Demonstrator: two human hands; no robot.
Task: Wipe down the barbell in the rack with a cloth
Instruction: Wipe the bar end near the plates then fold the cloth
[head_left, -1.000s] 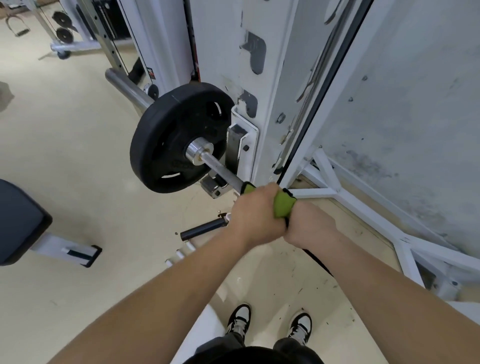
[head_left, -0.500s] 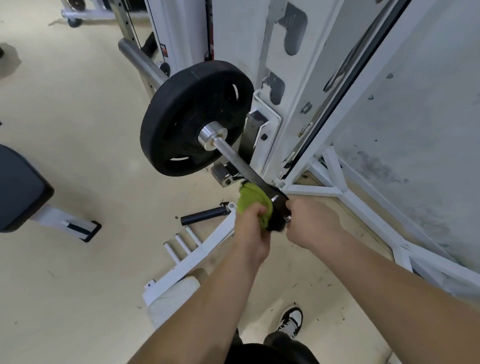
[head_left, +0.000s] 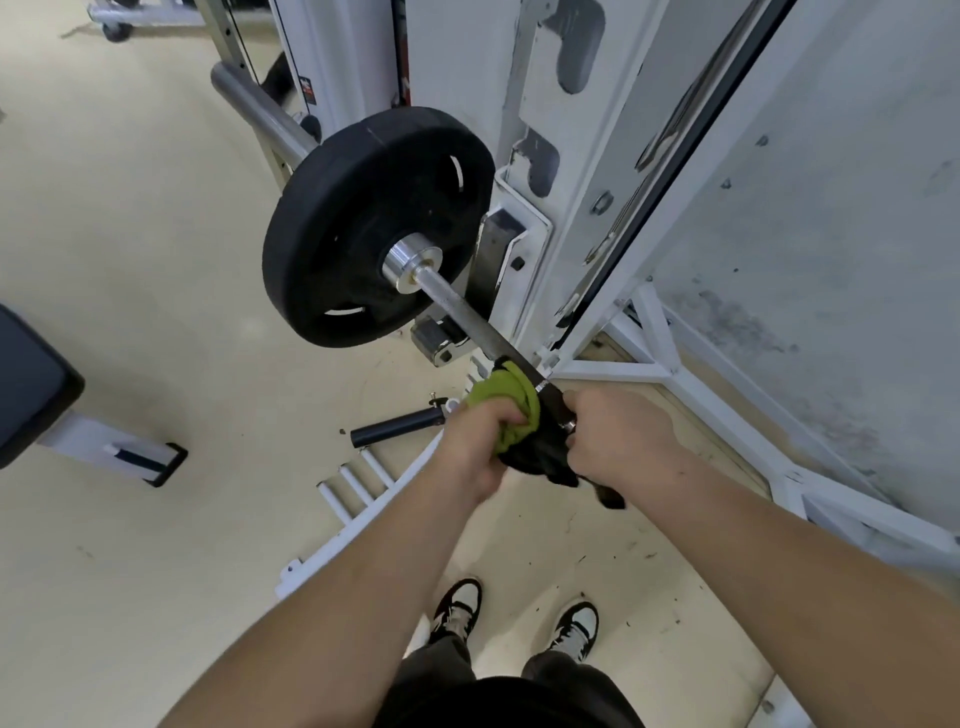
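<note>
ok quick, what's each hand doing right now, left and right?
Left hand: closed on the cloth, pressing it to the bar.
Right hand: closed around the bar, beside the cloth.

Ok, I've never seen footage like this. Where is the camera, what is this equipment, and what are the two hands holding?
The single view comes from a camera worn on the person's head, looking down past their forearms to their shoes. There is no robot here, only bare hands. The equipment is a white gym rack holding a barbell, with a black weight plate loaded on its far end. The left hand squeezes a green cloth against the bar. The right hand closes its grip on the bar beside it, over something dark. A short black handle lies on the beige floor.
</note>
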